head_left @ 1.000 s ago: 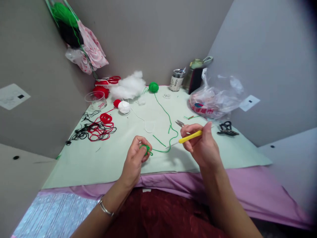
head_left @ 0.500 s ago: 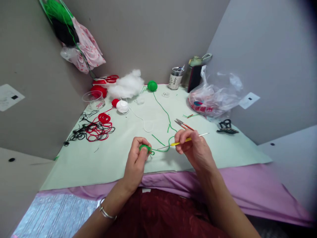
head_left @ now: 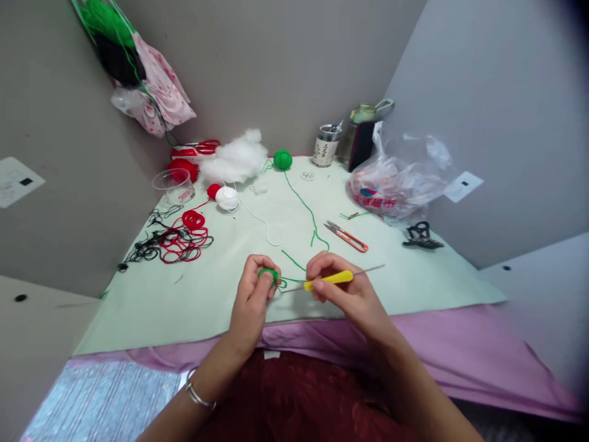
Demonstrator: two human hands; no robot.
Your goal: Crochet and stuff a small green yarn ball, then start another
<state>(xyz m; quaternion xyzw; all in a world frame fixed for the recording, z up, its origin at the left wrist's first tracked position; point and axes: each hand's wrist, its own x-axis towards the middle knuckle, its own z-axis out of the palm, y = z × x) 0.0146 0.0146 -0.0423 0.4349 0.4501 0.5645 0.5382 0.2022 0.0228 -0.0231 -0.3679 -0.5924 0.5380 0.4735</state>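
Note:
My left hand (head_left: 252, 294) pinches a small green crochet piece (head_left: 269, 276), with a loop of yarn sticking out on its right side. In my right hand (head_left: 352, 301) is a crochet hook (head_left: 338, 278) with a yellow handle, held between thumb and fingers. Its thin metal tip points left, close to the loop. A green yarn strand (head_left: 301, 197) runs from the green yarn ball (head_left: 282, 159) at the back down to my right hand. Orange thread snips (head_left: 347, 236) lie just beyond that hand.
At left are tangled red and black yarn (head_left: 184, 239), a clear plastic cup (head_left: 177, 187) and white stuffing (head_left: 237, 158). Toward the right stand a pen cup (head_left: 326, 147), a plastic bag (head_left: 396, 184) and a black hair claw (head_left: 421, 236). Grey partitions enclose the table.
My right hand has moved left and down toward the green piece, bringing the hook tip near the loop. The snips now show fully. My left hand has hardly moved.

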